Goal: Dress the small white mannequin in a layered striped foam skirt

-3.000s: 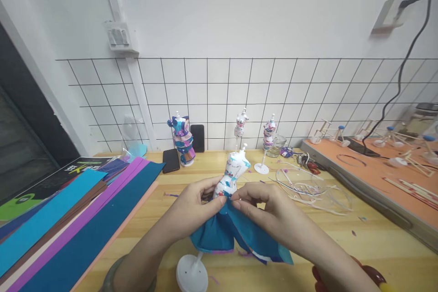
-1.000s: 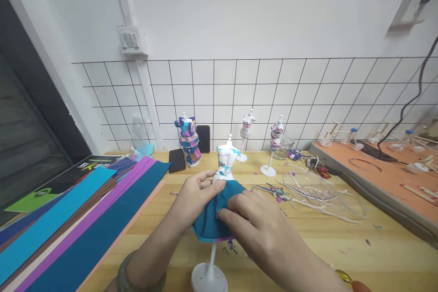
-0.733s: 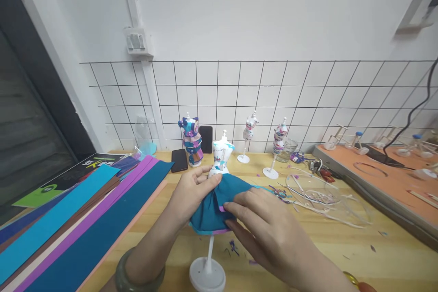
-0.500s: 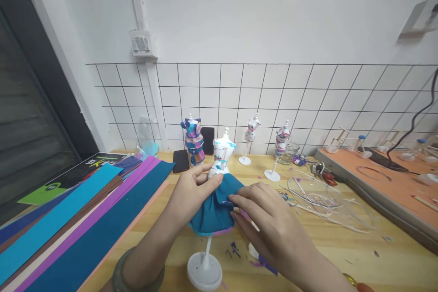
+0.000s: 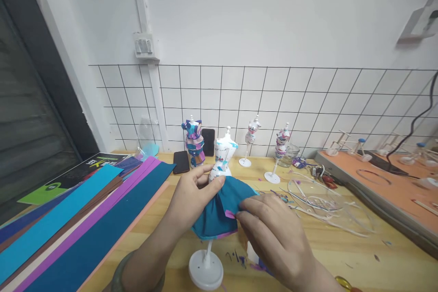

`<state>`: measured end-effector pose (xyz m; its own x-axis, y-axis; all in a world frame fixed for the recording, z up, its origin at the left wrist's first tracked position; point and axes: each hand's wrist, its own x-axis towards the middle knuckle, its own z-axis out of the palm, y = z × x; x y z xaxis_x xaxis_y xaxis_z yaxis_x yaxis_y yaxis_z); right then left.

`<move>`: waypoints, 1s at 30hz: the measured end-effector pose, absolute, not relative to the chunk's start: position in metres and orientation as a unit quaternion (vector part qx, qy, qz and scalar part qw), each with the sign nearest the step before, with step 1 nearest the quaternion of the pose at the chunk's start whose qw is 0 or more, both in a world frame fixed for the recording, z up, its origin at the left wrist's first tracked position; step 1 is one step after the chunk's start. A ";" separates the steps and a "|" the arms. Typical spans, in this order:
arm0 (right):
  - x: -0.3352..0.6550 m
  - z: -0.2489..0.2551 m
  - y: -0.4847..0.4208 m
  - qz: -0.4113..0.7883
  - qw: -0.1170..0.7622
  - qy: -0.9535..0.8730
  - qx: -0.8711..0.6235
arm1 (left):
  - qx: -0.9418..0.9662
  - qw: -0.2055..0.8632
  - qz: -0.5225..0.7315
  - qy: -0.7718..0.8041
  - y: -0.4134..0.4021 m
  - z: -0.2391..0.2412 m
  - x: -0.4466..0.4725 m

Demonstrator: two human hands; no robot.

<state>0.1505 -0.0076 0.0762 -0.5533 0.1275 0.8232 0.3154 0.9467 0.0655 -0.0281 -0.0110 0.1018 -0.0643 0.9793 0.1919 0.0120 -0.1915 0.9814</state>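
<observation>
A small white mannequin (image 5: 224, 155), splashed with blue and pink, stands on a thin post and a round white base (image 5: 205, 275) at the table's front. A teal skirt (image 5: 215, 212) with a purple hem hangs round its waist. My left hand (image 5: 191, 198) is closed on the waist, with the thumb pressing the skirt's top edge. My right hand (image 5: 270, 232) pinches the skirt's loose flap, and a small purple piece (image 5: 230, 214) shows at the fingertips.
Long foam sheets (image 5: 78, 232) in teal, purple and brown lie at left. Three more mannequins (image 5: 193, 142) (image 5: 252, 133) (image 5: 281, 142), two phones (image 5: 180, 162) and a small glass (image 5: 289, 151) stand by the wire grid. Clear plastic and white strips (image 5: 318, 196) lie right, beside an orange board (image 5: 386, 182).
The mannequin went from tilted in both hands to upright. The skirt has been wrapped round the waist. My right hand slid down from the waist to the skirt's flap.
</observation>
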 end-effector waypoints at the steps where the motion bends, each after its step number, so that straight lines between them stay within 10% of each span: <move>1: 0.151 0.076 -0.008 -0.107 0.450 -0.878 -0.122 | 0.529 0.436 0.561 0.464 -0.011 0.102 -0.028; 20: 0.145 0.080 -0.012 -0.116 0.408 -0.902 -0.078 | 0.486 0.527 0.557 0.420 -0.010 0.105 -0.028; 30: 0.158 0.088 0.007 0.392 0.437 -0.728 -0.355 | 0.587 0.521 0.448 0.428 -0.013 0.101 -0.030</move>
<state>0.1578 0.0074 0.0880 -0.3665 0.8588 0.3580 0.1748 0.4414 -0.8801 -0.0302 -0.0134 0.1007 0.2321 0.9695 0.0788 0.0355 -0.0894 0.9954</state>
